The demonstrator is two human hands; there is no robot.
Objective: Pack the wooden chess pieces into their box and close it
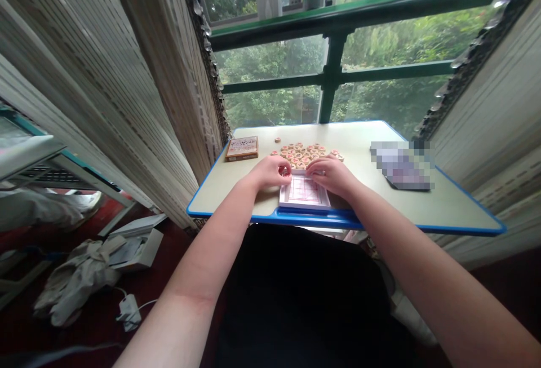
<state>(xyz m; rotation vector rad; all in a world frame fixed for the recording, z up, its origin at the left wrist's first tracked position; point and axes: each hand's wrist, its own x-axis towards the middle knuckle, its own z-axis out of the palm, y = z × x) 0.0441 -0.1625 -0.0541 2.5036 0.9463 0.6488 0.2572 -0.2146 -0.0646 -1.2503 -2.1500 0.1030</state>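
Observation:
A shallow white box [304, 206] lies at the table's front edge, with a sheet printed with a red grid [303, 190] in its bottom. Behind it several round wooden Chinese chess pieces [299, 154] with red and dark characters lie close together. My left hand [273, 171] is at the box's back left corner, thumb and fingers curled into a ring; what they grip is hidden. Over the back right corner is my right hand [332, 173], its fingers bent together beside the nearest pieces. Whatever it holds is too small to make out.
A brown box with a printed lid [242, 147] lies on the table's left, near a lone chess piece [278, 140]. A blurred-out flat item [401, 168] is on the right. The blue-edged table [456, 210] stands against a window, between curtains [127, 47].

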